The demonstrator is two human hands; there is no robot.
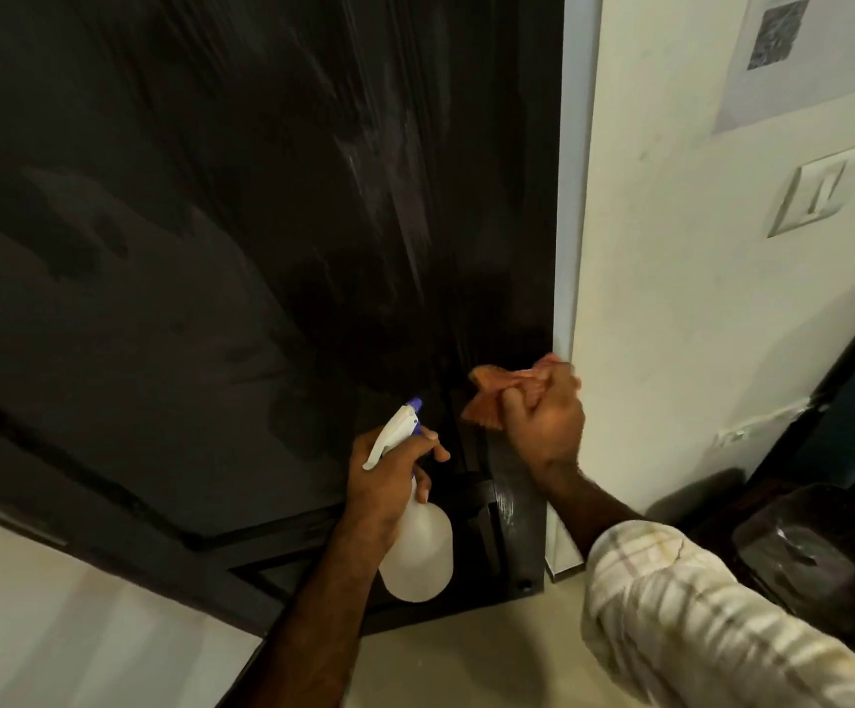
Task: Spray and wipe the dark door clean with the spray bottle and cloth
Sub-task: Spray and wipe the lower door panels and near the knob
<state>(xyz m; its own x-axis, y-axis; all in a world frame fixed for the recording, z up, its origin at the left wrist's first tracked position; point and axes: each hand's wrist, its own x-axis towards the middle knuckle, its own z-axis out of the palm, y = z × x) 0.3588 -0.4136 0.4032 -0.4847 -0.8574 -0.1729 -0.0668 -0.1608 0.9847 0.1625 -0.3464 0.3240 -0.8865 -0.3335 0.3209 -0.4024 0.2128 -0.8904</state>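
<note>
**Lower corner of the door, mid-wipe**

We've got the dark door (211, 222) filling everything above and to the left of both hands, with pale wet streaks high above the right hand, so we'd guess that stretch is sprayed but not buffed dry. The white wall (671, 298) sits just right of the right hand. Below the left hand hangs the spray bottle (418, 549), neck wrapped by the left hand (384, 482), one finger out along the trigger, nozzle aimed at the door, ready for another squirt. The right hand (543, 416) is curled tight around the bunched orange cloth (492, 396), held up against the door's edge beside the frame, probably to work that strip.
</note>
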